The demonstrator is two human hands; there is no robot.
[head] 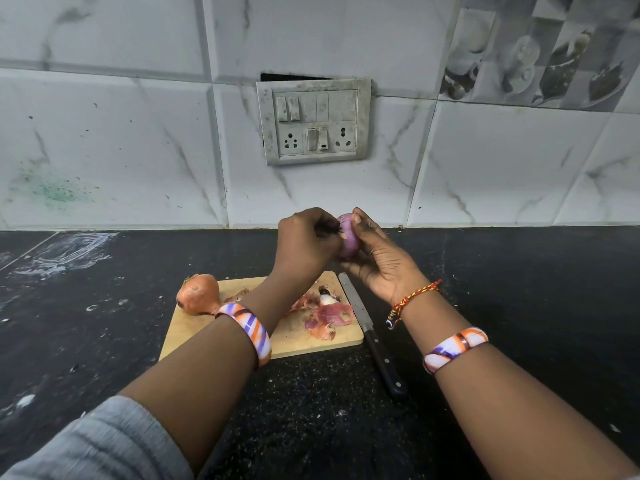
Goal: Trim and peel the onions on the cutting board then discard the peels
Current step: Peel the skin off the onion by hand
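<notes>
Unpeeled onion [198, 294], skin intact, at the left end of the cutting board [194, 332] on the dark bench [311, 393]: not yet started. Mid-board: loose peels [327, 315] and a trimmed end, not yet discarded; above the board's far edge, left hand [304, 245] pinched together at the peeled onion [347, 237], which the right hand [379, 261] clasps, purple flesh largely bare. Knife [370, 336] idle along the board's right edge; roughly half done, by estimate.

Soft even light, perhaps slight blur
</notes>
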